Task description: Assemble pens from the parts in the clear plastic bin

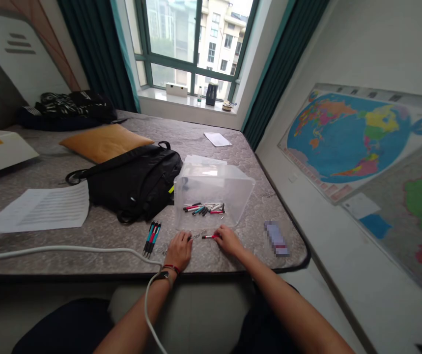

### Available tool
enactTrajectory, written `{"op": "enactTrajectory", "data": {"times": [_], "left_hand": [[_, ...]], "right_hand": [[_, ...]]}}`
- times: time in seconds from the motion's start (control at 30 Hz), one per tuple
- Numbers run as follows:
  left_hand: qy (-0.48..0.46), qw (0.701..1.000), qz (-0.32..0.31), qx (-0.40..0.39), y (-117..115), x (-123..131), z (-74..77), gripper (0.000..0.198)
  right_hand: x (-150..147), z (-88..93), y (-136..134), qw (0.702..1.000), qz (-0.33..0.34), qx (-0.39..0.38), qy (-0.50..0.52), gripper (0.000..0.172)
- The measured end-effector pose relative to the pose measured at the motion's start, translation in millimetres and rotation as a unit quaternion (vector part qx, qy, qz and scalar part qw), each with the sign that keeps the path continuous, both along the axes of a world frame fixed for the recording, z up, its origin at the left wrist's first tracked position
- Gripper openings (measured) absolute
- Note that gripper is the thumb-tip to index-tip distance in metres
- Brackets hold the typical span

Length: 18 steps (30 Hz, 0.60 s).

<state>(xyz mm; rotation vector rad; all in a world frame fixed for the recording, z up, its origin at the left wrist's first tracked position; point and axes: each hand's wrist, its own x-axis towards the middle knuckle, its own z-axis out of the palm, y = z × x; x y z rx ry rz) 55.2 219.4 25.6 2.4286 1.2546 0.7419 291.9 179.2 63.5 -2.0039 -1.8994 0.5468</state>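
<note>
My right hand (229, 240) is closed, its fingertips pinching a red pen barrel (210, 237) just above the mattress. Across from it rests my left hand (179, 250), fingers curled together at a small dark piece too tiny to name. Between the hands lie several small metallic bits (196, 236), perhaps springs. Left of my left hand, assembled pens (152, 239) in teal, red and black lie side by side. Just beyond both hands, a clear plastic bin (214, 179) lies on its side, its mouth toward me, with loose pen parts (205, 209) inside.
A white cable (85, 249) crosses the mattress and my left wrist. A black backpack (140, 182), a yellow pillow (103, 141) and a printed sheet (37, 209) lie to the left. A blurred-out flat object (277, 239) is at the right, near the mattress edge (299, 260).
</note>
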Motion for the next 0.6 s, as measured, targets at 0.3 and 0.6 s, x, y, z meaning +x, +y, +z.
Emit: {"op": "enactTrajectory", "data": {"times": [0.3, 0.6], "left_hand": [[0.012, 1.000, -0.006, 0.009, 2, 0, -3.3, 0.027], [-0.002, 1.000, 0.003, 0.016, 3, 1, -6.6, 0.024]], "right_hand": [[16, -18.9, -7, 0.995, -0.069, 0.041, 0.059, 0.011], [3, -34.4, -19, 0.979, -0.094, 0.121, 0.136, 0.027]]}}
